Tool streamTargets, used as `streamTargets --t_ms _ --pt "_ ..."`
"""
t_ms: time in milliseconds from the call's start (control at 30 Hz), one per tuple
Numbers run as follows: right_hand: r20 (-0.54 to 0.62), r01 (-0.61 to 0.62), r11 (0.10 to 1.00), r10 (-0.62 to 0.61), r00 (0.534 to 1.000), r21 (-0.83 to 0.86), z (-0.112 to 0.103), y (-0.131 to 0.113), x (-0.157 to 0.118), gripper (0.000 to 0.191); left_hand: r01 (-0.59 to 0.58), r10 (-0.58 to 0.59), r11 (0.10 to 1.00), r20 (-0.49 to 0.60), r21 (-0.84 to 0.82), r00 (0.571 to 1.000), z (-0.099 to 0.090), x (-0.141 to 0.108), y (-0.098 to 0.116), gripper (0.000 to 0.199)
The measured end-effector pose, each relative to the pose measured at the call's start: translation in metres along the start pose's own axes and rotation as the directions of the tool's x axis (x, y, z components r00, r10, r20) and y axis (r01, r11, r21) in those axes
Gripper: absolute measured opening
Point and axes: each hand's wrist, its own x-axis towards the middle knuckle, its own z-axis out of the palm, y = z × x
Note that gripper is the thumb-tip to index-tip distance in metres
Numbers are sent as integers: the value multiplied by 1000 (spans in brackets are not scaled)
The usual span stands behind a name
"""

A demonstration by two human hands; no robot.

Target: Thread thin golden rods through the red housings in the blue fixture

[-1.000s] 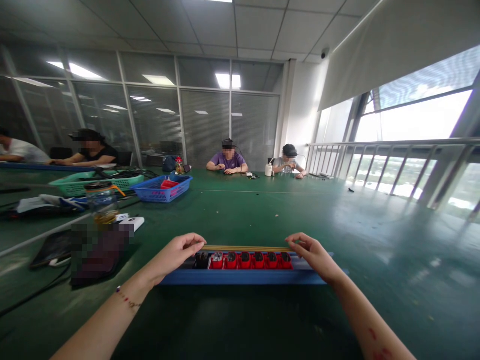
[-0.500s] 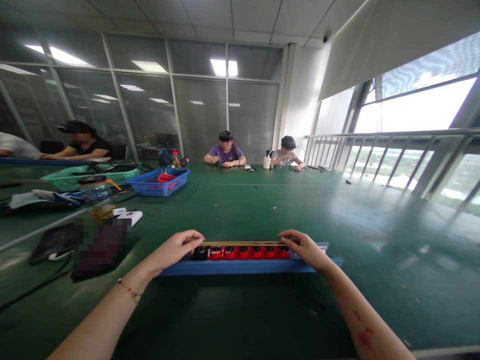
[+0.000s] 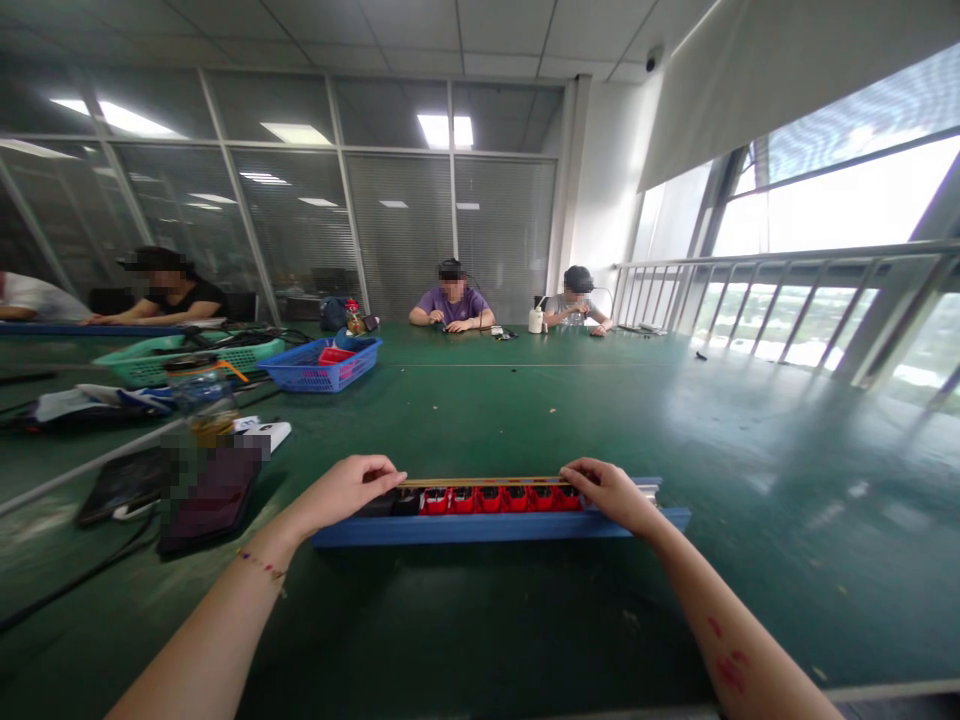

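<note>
A long blue channel (image 3: 480, 530) lies crosswise on the green table in front of me. In it sits a row of several small red holders (image 3: 516, 498) with dark pieces inside. A black block (image 3: 407, 502) stands at the left end of that row. Along the far side runs a thin tan strip (image 3: 480, 484). My left hand (image 3: 351, 490) pinches the strip near its left end, thumb against fingers. Near the other end, my right hand (image 3: 609, 490) pinches it in the same way. The fingertips partly hide both ends of the strip.
Left of me lie a dark phone-like slab (image 3: 214, 495), a white device (image 3: 271, 438) and a jar (image 3: 202, 400). Farther back stand a blue basket (image 3: 322, 372) and a green basket (image 3: 180, 360) with cables. Several people sit across the table, including a person in purple (image 3: 454, 305).
The view has shifted slightly. Both hands stay pinched on the strip, almost in the same place over the channel.
</note>
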Motion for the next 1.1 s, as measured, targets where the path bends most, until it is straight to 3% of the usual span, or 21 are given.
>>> streamTargets --t_ms 167,367,533,667,833,933,1033,1100 --pt "-16 23 997 -25 1000 -79 -1 -1 0 36 -60 58 994 25 94 998 -6 2 2 36" --pt "-24 33 988 -37 999 -148 -1 1 0 38 -209 234 922 -39 327 971 -14 1 7 32" --pt "-20 38 990 -41 999 -138 -1 4 1 38 -224 280 870 -66 440 958 -22 -2 18 32" --pt "-47 16 996 -21 999 -88 0 10 2 37 -290 412 791 -120 538 903 -38 0 23 32" --pt "-165 -73 990 52 985 -121 -8 19 2 40 -212 445 767 -264 606 856 -54 18 4 35" --pt "-131 -79 981 56 990 -179 -15 17 0 43 -165 362 807 -253 567 897 -46 34 -13 36" --pt "-12 -52 973 50 999 -224 -20 13 -2 50 -129 225 867 -148 481 963 -27 50 -25 33" --pt "47 -45 974 57 997 -223 -21 10 -3 53 -117 166 895 -78 431 983 -14 59 -30 29"
